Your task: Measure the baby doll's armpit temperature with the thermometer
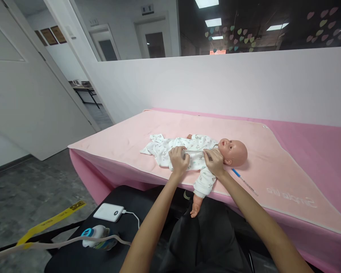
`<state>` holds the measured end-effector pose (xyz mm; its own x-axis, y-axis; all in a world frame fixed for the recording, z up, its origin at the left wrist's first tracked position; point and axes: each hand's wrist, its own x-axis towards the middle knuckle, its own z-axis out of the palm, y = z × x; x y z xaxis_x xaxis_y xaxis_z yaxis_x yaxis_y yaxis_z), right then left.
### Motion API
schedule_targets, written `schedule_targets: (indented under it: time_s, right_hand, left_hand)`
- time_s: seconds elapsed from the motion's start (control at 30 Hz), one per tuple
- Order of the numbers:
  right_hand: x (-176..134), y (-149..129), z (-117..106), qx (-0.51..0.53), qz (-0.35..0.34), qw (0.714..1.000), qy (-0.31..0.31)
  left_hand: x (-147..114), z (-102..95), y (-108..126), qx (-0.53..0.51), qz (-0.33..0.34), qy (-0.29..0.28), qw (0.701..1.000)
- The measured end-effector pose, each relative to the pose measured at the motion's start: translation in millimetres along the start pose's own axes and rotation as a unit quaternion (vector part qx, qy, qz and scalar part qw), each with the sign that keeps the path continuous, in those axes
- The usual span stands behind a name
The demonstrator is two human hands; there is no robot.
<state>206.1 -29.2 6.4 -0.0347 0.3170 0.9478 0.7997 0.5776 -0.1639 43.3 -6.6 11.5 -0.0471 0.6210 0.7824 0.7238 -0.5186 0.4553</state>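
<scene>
A baby doll (235,151) lies on its back on a pink mat (125,140), its head to the right. It wears a white patterned romper (161,149). My left hand (179,160) is closed on the romper's front near the doll's waist. Up by the chest and neck, my right hand (215,161) pinches the same cloth, and a fabric edge runs taut between both hands. One doll arm (197,204) hangs over the table's near edge. Right of my right wrist lies a thin clear stick with a blue end (236,173), resembling a thermometer.
A pink cloth (324,151) covers the table under the mat. On a black chair (125,197) at lower left are a white power bank (109,212) with a cable and a bottle with a blue cap (88,232). A white wall (216,83) stands behind the table.
</scene>
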Motion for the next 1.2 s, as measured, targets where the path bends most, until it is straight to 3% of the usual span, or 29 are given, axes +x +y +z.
schedule_targets:
  time_s: [0.17,0.33,0.9,1.2]
  right_hand:
    - [1.1,-0.6,-1.1,-0.013,-0.011,1.000,0.001]
    - [0.8,1.6,-0.2,-0.006,-0.013,1.000,0.011]
    - [1.6,-0.5,-1.8,-0.016,-0.003,1.000,0.005]
    - [1.6,-0.1,-2.2,-0.015,-0.015,1.000,0.011]
  left_hand:
    - [-0.1,3.9,1.6,0.052,0.029,-0.013,0.998]
    - [-0.7,3.0,0.7,0.020,0.009,0.009,1.000]
    - [-0.6,-0.8,1.9,-0.027,-0.001,0.010,1.000]
    - [0.3,1.3,1.5,-0.008,-0.001,0.022,1.000]
